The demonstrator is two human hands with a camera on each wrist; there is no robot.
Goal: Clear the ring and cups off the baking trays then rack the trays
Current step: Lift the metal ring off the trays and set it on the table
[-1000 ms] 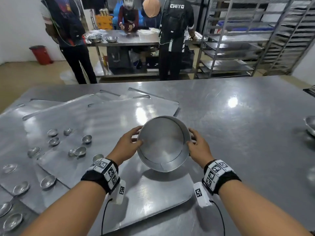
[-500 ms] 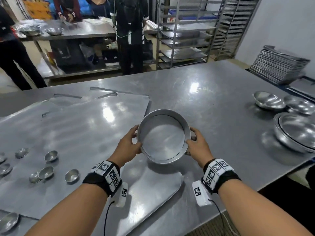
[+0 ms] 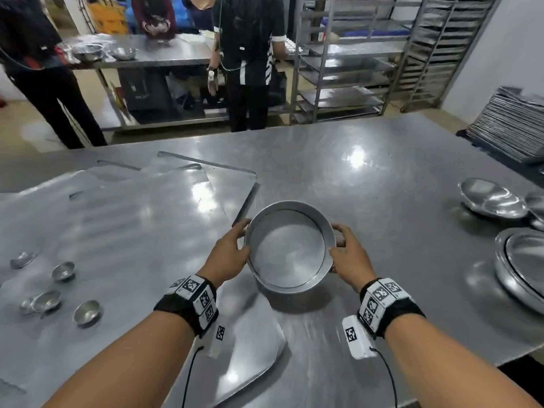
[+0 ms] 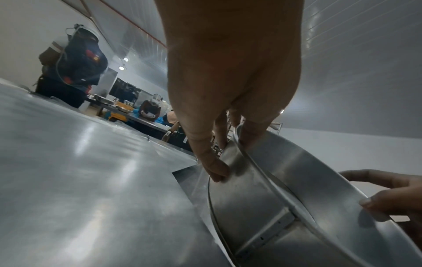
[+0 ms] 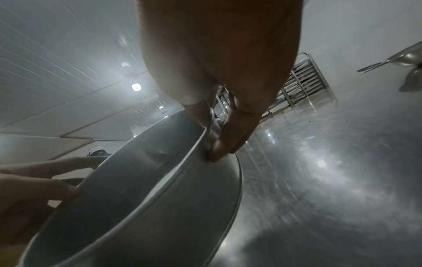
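Observation:
I hold a round metal ring (image 3: pixel 327 257) in both hands above the steel table (image 3: pixel 382 201), just right of the baking trays (image 3: pixel 123 231). My left hand (image 3: pixel 235 248) grips its left wall, thumb inside the rim and fingers outside, as the left wrist view shows on the ring (image 4: pixel 262 198). My right hand (image 3: pixel 344 248) pinches the right wall the same way on the ring (image 5: pixel 182 198). Several small metal cups (image 3: pixel 63 270) lie on the overlapping flat trays at the left.
Metal bowls (image 3: pixel 491 201) and a stack of round pans (image 3: pixel 518 260) sit at the table's right edge. A pile of trays (image 3: pixel 512 125) lies far right. Tray racks (image 3: pixel 353 60) stand behind the table, with people working at a second table (image 3: pixel 153 54).
Both hands have carried the ring to the right, from over the near tray to the bare table beside it. The view has swung right, bringing the bowls and tray pile into sight.

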